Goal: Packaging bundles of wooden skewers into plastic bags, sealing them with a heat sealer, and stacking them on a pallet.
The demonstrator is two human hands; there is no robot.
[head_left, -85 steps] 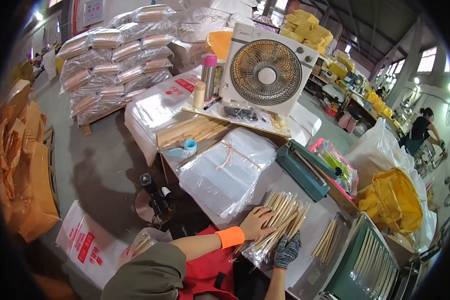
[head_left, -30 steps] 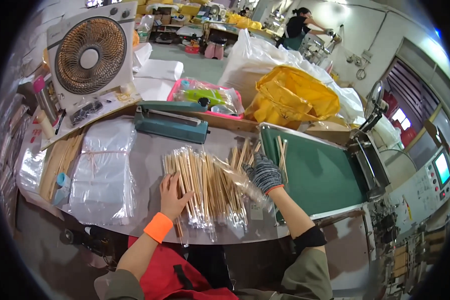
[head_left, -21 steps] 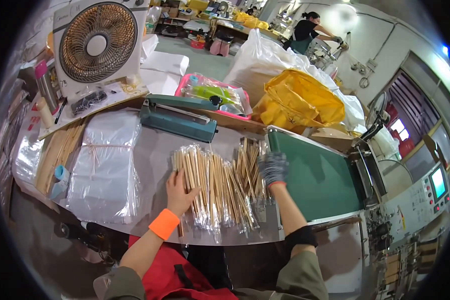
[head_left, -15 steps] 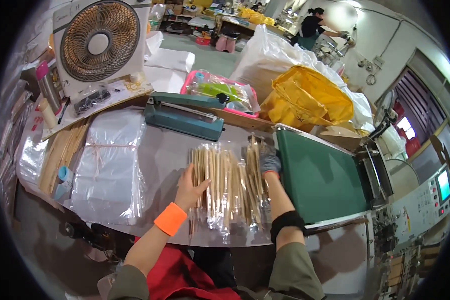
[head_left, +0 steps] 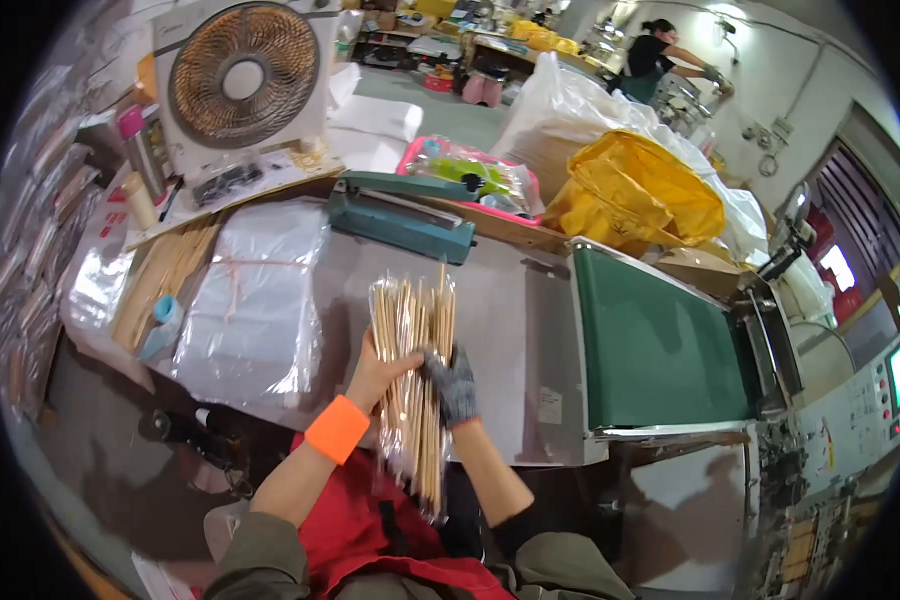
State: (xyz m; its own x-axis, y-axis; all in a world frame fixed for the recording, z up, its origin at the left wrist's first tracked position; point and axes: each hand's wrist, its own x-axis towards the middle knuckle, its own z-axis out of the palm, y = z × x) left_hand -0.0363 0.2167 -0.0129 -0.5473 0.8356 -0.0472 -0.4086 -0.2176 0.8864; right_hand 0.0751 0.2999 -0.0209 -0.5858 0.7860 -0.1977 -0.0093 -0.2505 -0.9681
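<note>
From above, the left hand (head_left: 375, 372) and the gloved right hand (head_left: 453, 380) both squeeze a clear bag of wooden sticks (head_left: 415, 370), lifted above the grey table (head_left: 510, 330). I think they're gathering it; next it needs squaring up.

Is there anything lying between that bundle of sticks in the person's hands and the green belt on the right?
Nothing visible. Both hands, the left hand and the gloved right hand, grip the bundle of bagged wooden sticks above the grey table. The stretch of tabletop between it and the green conveyor belt shows only bare surface.
</note>
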